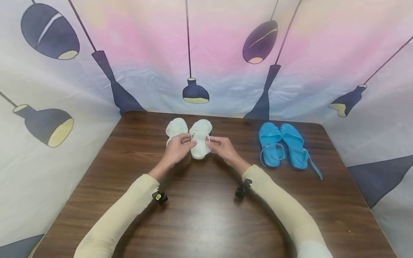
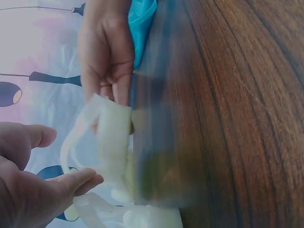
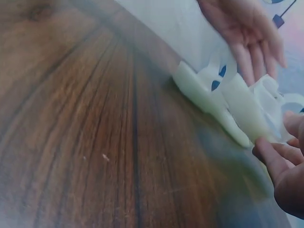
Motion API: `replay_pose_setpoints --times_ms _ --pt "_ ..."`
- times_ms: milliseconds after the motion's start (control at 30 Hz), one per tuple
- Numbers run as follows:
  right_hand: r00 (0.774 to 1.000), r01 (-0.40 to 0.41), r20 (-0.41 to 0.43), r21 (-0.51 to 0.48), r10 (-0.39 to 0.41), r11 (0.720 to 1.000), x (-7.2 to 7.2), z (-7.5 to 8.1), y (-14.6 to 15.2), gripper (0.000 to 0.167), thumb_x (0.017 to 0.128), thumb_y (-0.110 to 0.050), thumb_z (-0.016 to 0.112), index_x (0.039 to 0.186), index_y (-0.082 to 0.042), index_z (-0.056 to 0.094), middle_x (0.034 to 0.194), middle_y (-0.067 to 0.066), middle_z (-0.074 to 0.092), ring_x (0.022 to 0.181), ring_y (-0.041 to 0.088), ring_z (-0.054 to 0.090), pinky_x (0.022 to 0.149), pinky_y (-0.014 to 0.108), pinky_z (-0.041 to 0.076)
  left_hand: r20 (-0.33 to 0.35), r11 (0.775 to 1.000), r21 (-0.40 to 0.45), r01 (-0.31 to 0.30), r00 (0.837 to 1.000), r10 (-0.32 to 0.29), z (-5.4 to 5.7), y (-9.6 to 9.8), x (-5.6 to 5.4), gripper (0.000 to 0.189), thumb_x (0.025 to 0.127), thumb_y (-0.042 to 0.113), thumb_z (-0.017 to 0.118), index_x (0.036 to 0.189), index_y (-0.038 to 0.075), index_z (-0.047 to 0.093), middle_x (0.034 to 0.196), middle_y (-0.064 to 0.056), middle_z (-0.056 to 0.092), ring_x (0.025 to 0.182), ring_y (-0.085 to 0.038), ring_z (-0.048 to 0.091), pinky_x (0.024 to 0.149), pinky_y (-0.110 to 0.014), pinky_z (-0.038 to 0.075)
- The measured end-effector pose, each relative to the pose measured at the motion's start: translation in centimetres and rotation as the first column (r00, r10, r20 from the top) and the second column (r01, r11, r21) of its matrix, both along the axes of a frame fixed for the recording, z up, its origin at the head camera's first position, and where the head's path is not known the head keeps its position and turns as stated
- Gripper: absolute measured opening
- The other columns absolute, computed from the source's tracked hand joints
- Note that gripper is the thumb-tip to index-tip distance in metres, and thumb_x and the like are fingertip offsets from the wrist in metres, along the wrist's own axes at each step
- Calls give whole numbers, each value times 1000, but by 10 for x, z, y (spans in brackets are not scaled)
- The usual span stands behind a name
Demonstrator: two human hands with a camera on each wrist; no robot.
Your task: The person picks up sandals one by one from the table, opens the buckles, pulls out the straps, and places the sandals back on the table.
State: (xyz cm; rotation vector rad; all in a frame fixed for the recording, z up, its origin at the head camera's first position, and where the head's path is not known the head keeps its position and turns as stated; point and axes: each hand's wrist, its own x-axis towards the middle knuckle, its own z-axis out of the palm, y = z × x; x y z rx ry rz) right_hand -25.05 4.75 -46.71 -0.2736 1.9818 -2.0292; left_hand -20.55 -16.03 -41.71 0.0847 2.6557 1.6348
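Note:
Two white sandals stand side by side at the back of the table. My left hand [image 1: 176, 148] is at the inner side of the right-hand white sandal [image 1: 199, 143], near its small buckle. Thumb and fingers of that hand are spread apart in the left wrist view, fingers fairly straight. On the sandal's other side, my right hand [image 1: 224, 147] holds its edge by the thin ankle strap [image 1: 208, 138]; the exact grip is partly hidden. The other white sandal [image 1: 177, 126] lies just left, partly covered by my left hand.
A pair of blue sandals stands to the right: one blue sandal [image 1: 270, 143] with its strap looped, the other blue sandal [image 1: 294, 143] with its strap trailing toward the front. The brown wooden table [image 1: 200, 208] meets a printed cloth backdrop [image 1: 155, 82] at the back.

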Motion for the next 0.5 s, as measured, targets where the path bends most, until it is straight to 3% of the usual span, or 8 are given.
replay_pose_setpoints --times_ms 200,500 --pt "1000 -18 26 28 17 999 -9 -12 -3 39 99 -7 67 135 8 59 136 24 62 124 35 63 93 33 58 -51 1000 15 -17 999 18 4 -2 10 49 99 21 68 138 -5 57 137 -23 62 126 -33 62 102 -41 53" --pt "998 -40 47 43 38 998 -14 -20 -7 40 99 -9 68 133 10 59 134 26 63 122 34 64 92 33 58 -76 997 61 44 996 -39 4 1 34 41 99 18 67 132 -6 61 132 -24 65 120 -35 65 98 -43 55"
